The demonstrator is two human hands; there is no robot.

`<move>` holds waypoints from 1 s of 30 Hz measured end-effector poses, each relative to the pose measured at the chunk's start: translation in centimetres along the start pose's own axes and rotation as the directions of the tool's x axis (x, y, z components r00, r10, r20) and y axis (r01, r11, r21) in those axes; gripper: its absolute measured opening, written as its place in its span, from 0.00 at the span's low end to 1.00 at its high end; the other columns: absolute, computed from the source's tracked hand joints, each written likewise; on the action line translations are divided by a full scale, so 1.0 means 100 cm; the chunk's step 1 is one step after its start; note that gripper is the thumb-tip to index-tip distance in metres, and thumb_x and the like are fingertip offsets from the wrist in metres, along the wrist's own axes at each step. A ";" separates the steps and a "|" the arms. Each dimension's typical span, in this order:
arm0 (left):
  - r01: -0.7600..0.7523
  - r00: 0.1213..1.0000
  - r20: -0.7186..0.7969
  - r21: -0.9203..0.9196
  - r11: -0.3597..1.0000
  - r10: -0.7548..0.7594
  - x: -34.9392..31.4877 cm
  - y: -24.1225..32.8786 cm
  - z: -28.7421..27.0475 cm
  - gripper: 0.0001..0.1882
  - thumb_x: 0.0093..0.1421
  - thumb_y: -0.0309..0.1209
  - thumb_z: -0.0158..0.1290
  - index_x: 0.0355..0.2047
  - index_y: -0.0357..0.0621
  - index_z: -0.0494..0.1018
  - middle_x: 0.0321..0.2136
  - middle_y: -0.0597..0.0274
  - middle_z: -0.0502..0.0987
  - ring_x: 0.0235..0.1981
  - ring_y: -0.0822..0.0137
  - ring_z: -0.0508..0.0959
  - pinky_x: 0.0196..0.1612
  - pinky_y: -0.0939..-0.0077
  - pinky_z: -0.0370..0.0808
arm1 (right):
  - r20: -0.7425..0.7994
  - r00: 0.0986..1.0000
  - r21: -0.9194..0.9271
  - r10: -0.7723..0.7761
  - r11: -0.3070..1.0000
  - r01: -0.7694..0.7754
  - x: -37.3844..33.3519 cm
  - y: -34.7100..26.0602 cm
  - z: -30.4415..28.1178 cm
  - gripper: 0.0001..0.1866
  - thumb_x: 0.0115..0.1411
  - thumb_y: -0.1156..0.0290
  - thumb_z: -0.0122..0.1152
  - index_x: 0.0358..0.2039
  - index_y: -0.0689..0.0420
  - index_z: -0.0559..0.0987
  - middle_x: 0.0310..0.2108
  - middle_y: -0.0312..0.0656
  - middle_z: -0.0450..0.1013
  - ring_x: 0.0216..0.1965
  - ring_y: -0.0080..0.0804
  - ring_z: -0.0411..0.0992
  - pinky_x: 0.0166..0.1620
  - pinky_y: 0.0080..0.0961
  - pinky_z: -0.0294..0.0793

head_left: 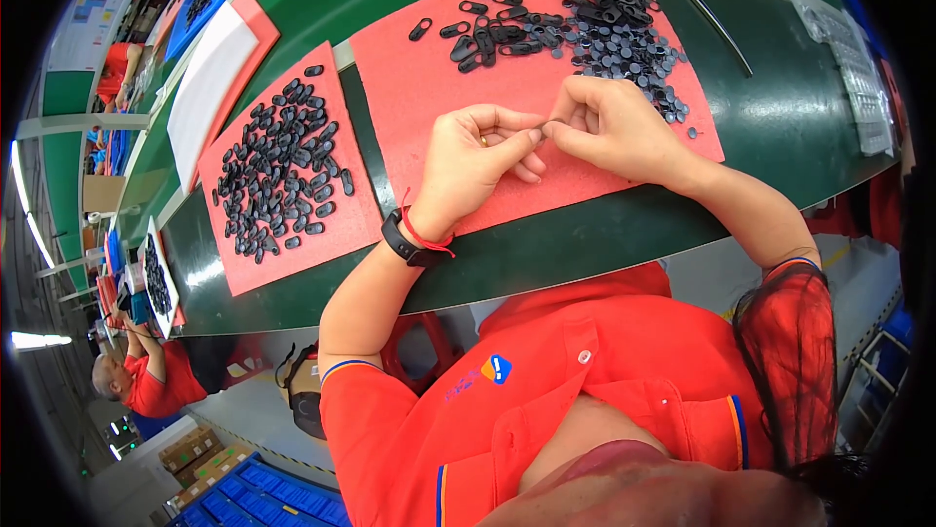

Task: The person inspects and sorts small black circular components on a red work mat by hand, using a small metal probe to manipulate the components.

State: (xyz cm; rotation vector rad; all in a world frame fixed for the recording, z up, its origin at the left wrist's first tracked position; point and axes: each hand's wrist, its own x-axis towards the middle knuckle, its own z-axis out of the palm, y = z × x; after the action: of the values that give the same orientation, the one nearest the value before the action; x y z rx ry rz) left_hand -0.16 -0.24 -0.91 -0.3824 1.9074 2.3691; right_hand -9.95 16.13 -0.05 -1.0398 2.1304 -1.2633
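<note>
Over a large pink foam mat (409, 117), my left hand (463, 156) and my right hand (619, 132) meet fingertip to fingertip. Thumb and forefinger of each are pinched around a tiny dark piece, mostly covered by the fingers, so its kind cannot be told. Just beyond my right hand lies a heap of small grey round discs (629, 54). Black oval parts with a loop at one end (606, 5) are piled behind the discs, and more are scattered to their left. My left wrist carries a black band and a red cord.
A second pink mat (229, 269) at the left holds many black oval pieces (283, 161). White and pink foam sheets (210, 78) lie behind it. A thin metal rod (717, 25) and a clear plastic tray (848, 69) are on the green table's (546, 259) right. A co-worker (161, 371) is at far left.
</note>
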 end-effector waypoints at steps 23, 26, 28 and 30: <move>0.038 0.999 -0.013 0.052 0.998 -0.037 0.002 0.002 0.000 0.08 0.56 0.21 0.52 0.35 0.28 0.73 0.28 0.53 0.78 0.22 0.72 0.78 0.26 0.82 0.77 | 0.000 1.000 -0.051 -0.024 0.998 0.024 0.001 0.001 0.002 0.07 0.51 0.72 0.58 0.23 0.62 0.73 0.17 0.35 0.67 0.18 0.18 0.63 0.23 0.18 0.62; 0.043 0.999 -0.017 0.053 0.998 -0.042 0.002 0.002 0.000 0.08 0.55 0.21 0.52 0.35 0.28 0.73 0.28 0.53 0.78 0.22 0.73 0.77 0.25 0.83 0.76 | -0.009 1.000 -0.055 -0.022 0.998 0.021 0.000 0.001 0.003 0.07 0.51 0.72 0.58 0.23 0.62 0.73 0.17 0.35 0.67 0.18 0.18 0.63 0.23 0.18 0.62; 0.042 0.999 -0.018 0.057 0.997 -0.041 0.003 0.002 0.001 0.08 0.55 0.21 0.52 0.35 0.29 0.73 0.27 0.54 0.78 0.21 0.74 0.77 0.24 0.83 0.76 | -0.017 0.999 -0.058 -0.028 0.998 0.027 0.000 0.002 0.003 0.07 0.51 0.72 0.58 0.23 0.62 0.73 0.17 0.35 0.67 0.18 0.18 0.63 0.22 0.18 0.62; 0.040 0.999 -0.024 0.062 0.997 -0.038 0.003 0.002 0.001 0.08 0.55 0.21 0.52 0.35 0.29 0.73 0.26 0.55 0.77 0.20 0.74 0.76 0.24 0.83 0.76 | -0.022 0.999 -0.068 -0.032 0.997 0.031 0.001 0.001 0.004 0.07 0.51 0.72 0.58 0.23 0.62 0.72 0.16 0.35 0.67 0.18 0.19 0.63 0.22 0.18 0.62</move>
State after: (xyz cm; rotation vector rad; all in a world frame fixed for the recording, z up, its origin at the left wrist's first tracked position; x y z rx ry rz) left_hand -0.47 -0.17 -0.80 -0.4391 1.9589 2.2848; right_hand -9.78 15.93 -0.35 -1.0964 2.1958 -1.2306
